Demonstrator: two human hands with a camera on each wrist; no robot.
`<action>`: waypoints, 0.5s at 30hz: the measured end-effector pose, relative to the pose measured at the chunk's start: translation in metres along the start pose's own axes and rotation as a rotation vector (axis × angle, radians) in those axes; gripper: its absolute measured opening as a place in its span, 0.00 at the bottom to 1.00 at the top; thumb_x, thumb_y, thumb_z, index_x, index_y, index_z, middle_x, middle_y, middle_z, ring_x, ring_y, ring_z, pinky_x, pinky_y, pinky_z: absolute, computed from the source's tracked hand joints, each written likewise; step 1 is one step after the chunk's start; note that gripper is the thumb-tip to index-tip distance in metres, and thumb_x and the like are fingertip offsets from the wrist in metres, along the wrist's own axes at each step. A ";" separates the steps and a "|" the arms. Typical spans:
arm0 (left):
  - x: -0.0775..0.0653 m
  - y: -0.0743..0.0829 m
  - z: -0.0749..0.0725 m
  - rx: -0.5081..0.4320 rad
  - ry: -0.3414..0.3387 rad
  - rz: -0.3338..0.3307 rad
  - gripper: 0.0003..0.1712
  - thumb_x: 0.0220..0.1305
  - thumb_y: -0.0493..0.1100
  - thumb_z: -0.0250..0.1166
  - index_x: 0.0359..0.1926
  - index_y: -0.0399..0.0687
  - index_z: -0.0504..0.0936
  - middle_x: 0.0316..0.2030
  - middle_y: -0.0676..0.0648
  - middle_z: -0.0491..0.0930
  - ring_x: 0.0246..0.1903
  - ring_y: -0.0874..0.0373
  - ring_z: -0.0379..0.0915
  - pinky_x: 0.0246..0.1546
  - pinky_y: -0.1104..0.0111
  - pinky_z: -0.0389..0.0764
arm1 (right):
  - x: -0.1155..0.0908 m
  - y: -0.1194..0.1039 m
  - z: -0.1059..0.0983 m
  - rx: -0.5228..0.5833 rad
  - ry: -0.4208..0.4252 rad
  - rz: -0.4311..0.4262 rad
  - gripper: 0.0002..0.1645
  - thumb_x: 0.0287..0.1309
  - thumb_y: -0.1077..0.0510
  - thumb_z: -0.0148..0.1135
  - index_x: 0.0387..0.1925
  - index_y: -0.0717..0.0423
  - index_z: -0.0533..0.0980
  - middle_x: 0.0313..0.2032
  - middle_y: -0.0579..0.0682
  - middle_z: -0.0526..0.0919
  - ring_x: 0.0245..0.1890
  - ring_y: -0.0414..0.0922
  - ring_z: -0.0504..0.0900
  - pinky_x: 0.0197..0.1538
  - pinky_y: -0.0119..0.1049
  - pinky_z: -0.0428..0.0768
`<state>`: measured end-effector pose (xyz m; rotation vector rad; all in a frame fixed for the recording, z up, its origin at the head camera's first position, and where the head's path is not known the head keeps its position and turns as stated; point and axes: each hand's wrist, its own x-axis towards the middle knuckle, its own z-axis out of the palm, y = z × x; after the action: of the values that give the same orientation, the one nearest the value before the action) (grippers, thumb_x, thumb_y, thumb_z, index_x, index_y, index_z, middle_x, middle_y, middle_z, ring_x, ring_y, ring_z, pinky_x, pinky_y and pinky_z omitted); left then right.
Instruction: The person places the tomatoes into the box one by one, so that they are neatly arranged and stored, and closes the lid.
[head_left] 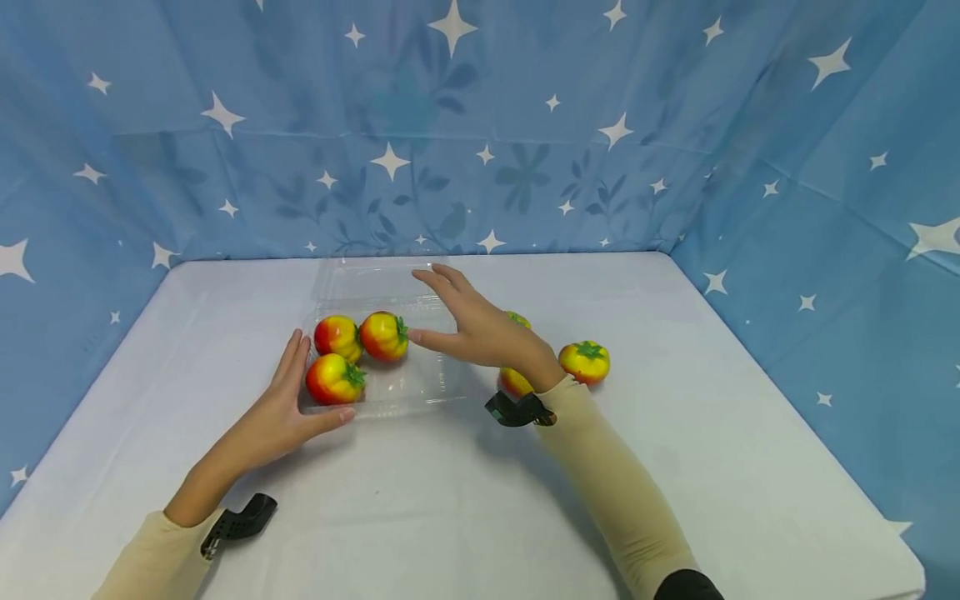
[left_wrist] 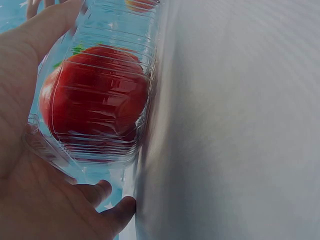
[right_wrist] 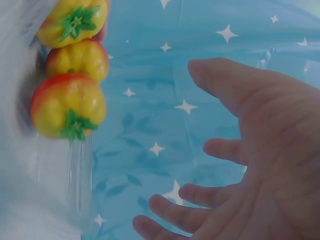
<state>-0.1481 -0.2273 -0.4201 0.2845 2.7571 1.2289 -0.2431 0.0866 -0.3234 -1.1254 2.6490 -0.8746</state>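
Starry blue curtains [head_left: 525, 75] behind a white-covered table [head_left: 420, 500] suggest a curtained booth.

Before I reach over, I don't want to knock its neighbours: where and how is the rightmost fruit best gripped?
I'd take the rightmost fruit by its rounded sides, coming from above and the right, probably with the right hand. Its green leafy top faces mostly upward, leaving the sides bare, and both neighbouring fruits lie to its left.
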 end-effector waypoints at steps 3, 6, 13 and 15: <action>-0.001 0.001 -0.001 -0.007 0.000 0.002 0.76 0.65 0.64 0.75 0.86 0.45 0.25 0.84 0.43 0.18 0.82 0.31 0.27 0.71 0.24 0.47 | -0.014 0.007 -0.007 0.009 0.026 -0.005 0.53 0.72 0.39 0.66 0.87 0.48 0.51 0.85 0.54 0.44 0.82 0.55 0.55 0.75 0.59 0.67; -0.002 0.001 -0.001 -0.013 -0.004 0.001 0.76 0.65 0.64 0.75 0.85 0.46 0.24 0.84 0.43 0.18 0.82 0.31 0.26 0.71 0.24 0.46 | -0.031 0.013 -0.015 0.027 0.047 0.031 0.54 0.71 0.37 0.67 0.87 0.45 0.52 0.85 0.51 0.44 0.82 0.54 0.54 0.76 0.60 0.65; -0.002 0.002 -0.002 -0.013 -0.002 0.008 0.76 0.65 0.65 0.74 0.85 0.45 0.24 0.84 0.44 0.17 0.82 0.31 0.26 0.70 0.24 0.46 | -0.072 0.031 -0.032 0.007 0.088 0.113 0.57 0.68 0.35 0.70 0.87 0.40 0.50 0.86 0.47 0.41 0.83 0.54 0.50 0.77 0.64 0.61; -0.002 0.002 -0.001 -0.019 -0.003 0.009 0.76 0.65 0.64 0.74 0.85 0.45 0.24 0.84 0.44 0.17 0.82 0.31 0.26 0.70 0.23 0.45 | -0.081 0.037 -0.035 -0.029 0.089 0.124 0.58 0.67 0.35 0.70 0.87 0.42 0.50 0.86 0.50 0.41 0.83 0.58 0.50 0.75 0.69 0.60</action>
<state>-0.1460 -0.2276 -0.4180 0.2964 2.7433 1.2547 -0.2200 0.1801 -0.3233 -0.9365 2.7764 -0.8857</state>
